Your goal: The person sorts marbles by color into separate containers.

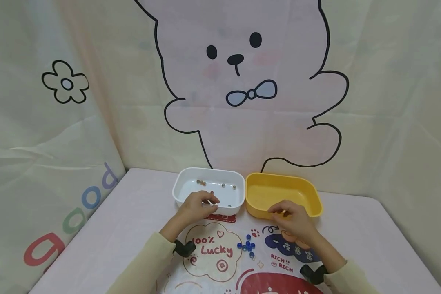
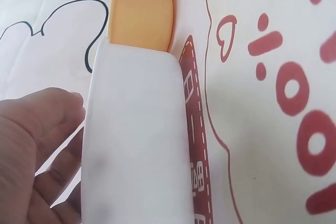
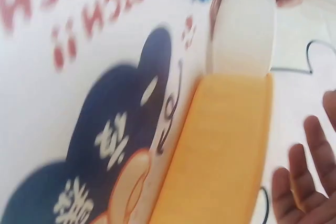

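My left hand (image 1: 197, 205) is over the front rim of a white plastic tub (image 1: 180, 192), fingers loosely bent, and no object shows in it. Several small brownish beads (image 1: 201, 182) lie scattered on the tub's floor, one of them just beyond my left fingertips. My right hand (image 1: 294, 220) hovers at the front rim of a yellow tub (image 1: 264, 190), its fingers (image 3: 299, 166) spread and relaxed with nothing between them. Between my forearms, a loose cluster of blue beads (image 1: 248, 244) sits on the printed table cover.
Both tubs stand side by side near the back of the table (image 1: 106, 228). Behind them hangs a curtain (image 1: 242, 130) with a bear drawing, and another cloth side (image 1: 51, 143) closes off the left. Black straps (image 1: 185, 248) circle the wrists.
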`<action>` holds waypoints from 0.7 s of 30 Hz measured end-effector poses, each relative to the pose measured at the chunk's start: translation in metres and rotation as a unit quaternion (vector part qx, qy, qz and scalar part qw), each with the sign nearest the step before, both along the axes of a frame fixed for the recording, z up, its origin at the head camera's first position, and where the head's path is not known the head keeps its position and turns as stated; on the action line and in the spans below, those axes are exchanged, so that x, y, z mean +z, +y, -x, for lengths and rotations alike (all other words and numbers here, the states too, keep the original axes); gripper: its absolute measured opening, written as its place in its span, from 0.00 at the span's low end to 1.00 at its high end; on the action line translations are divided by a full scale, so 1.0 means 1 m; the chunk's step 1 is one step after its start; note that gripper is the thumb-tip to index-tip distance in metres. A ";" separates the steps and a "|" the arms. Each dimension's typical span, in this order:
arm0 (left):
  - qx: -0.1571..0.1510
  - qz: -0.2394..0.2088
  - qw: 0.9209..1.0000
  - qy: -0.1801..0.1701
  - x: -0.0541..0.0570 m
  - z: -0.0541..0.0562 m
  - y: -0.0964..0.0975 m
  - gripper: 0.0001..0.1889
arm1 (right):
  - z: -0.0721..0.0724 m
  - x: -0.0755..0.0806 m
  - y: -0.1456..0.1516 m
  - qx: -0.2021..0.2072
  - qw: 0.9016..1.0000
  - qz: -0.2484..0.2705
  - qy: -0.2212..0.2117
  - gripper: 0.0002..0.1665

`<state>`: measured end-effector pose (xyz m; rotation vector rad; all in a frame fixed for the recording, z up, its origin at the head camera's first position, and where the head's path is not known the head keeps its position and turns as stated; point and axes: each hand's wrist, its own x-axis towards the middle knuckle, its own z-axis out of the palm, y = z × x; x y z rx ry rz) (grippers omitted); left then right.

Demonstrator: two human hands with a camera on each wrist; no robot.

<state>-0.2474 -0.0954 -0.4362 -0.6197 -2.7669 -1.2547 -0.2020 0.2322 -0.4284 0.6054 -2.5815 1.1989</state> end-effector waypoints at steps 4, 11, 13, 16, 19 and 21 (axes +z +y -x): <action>0.007 -0.002 1.000 -0.003 -0.004 0.002 0.000 0.08 | -0.009 0.002 -0.011 0.025 0.998 -0.010 -0.054 0.09; 0.026 0.008 1.000 -0.004 -0.006 0.001 0.002 0.06 | -0.020 -0.002 -0.023 0.050 0.990 -0.041 -0.128 0.09; 0.032 0.013 0.999 -0.001 -0.006 0.001 0.002 0.06 | -0.022 -0.004 -0.026 0.065 0.987 -0.046 -0.140 0.08; 0.039 0.020 0.999 0.001 -0.007 0.000 0.003 0.06 | -0.023 -0.008 -0.031 0.080 0.983 -0.061 -0.151 0.08; 0.042 0.019 0.999 0.001 -0.007 0.000 0.003 0.07 | -0.025 -0.012 -0.034 0.084 0.981 -0.072 -0.161 0.08; 0.044 0.018 0.999 0.002 -0.007 0.000 0.003 0.06 | -0.025 -0.014 -0.036 0.082 0.979 -0.073 -0.171 0.08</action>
